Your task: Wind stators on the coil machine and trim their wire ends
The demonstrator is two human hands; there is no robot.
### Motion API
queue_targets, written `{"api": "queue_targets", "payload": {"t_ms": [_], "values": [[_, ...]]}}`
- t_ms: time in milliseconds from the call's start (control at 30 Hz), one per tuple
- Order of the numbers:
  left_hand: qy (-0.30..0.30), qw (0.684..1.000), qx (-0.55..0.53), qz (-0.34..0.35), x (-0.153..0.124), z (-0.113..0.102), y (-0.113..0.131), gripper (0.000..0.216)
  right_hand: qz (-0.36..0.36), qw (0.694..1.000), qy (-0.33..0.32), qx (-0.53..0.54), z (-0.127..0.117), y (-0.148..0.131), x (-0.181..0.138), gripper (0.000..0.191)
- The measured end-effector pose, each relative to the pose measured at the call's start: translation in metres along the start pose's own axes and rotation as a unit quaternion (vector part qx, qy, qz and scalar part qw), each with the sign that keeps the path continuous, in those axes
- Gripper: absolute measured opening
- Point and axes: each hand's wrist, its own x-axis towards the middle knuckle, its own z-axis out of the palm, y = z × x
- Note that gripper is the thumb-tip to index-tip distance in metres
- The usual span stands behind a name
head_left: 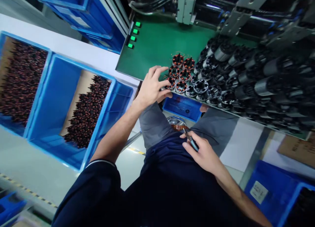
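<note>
My left hand (153, 86) reaches over the front edge of the green worktop with its fingers apart. Its fingertips are at the nearest wound motor stator (170, 83); whether they press on it I cannot tell. Several more stators with copper windings (181, 86) stand upright beside it, with loose wire ends sticking up. My right hand (200, 151) is closed round a small pair of cutting pliers (191, 140) held above my lap, tips pointing up and left. Beyond the pliers, a shiny metal bowl (176, 119) sits between my legs with a copper-coloured thing at it.
Many bare stators (223, 79) are massed on the right of the green worktop (152, 46), under machine parts and cables (185, 7). Blue bins (55, 89) holding dark and copper parts stand left. Another blue bin (261, 184) is at lower right, and a blue tray (182, 105) lies below.
</note>
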Motion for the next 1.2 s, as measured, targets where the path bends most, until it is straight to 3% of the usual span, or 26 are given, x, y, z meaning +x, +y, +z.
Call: {"api": "queue_targets", "payload": {"t_ms": [67, 133, 233, 300, 400, 533, 700, 900, 1067, 1200], "values": [[0.041, 0.998, -0.046, -0.02, -0.003, -0.002, -0.004, 0.067, 0.034, 0.999, 0.023, 0.017, 0.001, 0.016, -0.007, 0.038], [0.121, 0.985, -0.112, -0.056, -0.01, -0.009, 0.004, 0.065, 0.06, 0.997, 0.039, 0.036, 0.004, 0.03, -0.011, 0.036], [0.206, 0.941, -0.257, -0.078, -0.027, -0.02, 0.04, 0.055, 0.05, 0.993, 0.074, 0.079, 0.011, 0.039, -0.014, 0.033], [0.205, 0.923, -0.321, -0.049, -0.038, -0.027, 0.074, 0.046, 0.016, 0.986, 0.115, 0.121, 0.015, 0.033, -0.011, 0.031], [0.168, 0.925, -0.34, 0.012, -0.053, -0.034, 0.122, 0.037, -0.071, 0.961, 0.196, 0.182, 0.015, 0.011, 0.0, 0.023], [0.139, 0.922, -0.361, 0.025, -0.063, -0.037, 0.161, 0.031, -0.174, 0.924, 0.266, 0.214, 0.007, -0.025, 0.022, 0.026], [0.136, 0.929, -0.343, 0.028, -0.068, -0.04, 0.174, 0.034, -0.153, 0.931, 0.236, 0.232, 0.004, -0.049, 0.032, 0.03], [0.133, 0.953, -0.27, 0.022, -0.073, -0.044, 0.182, 0.027, -0.122, 0.927, 0.235, 0.267, 0.008, -0.045, 0.03, 0.034], [0.137, 0.967, -0.215, 0.022, -0.072, -0.042, 0.186, 0.026, -0.127, 0.925, 0.241, 0.265, 0.002, -0.049, 0.028, 0.022], [0.166, 0.973, -0.155, 0.037, -0.073, -0.039, 0.18, 0.026, -0.062, 0.942, 0.164, 0.286, -0.011, -0.047, 0.024, 0.023]]}}
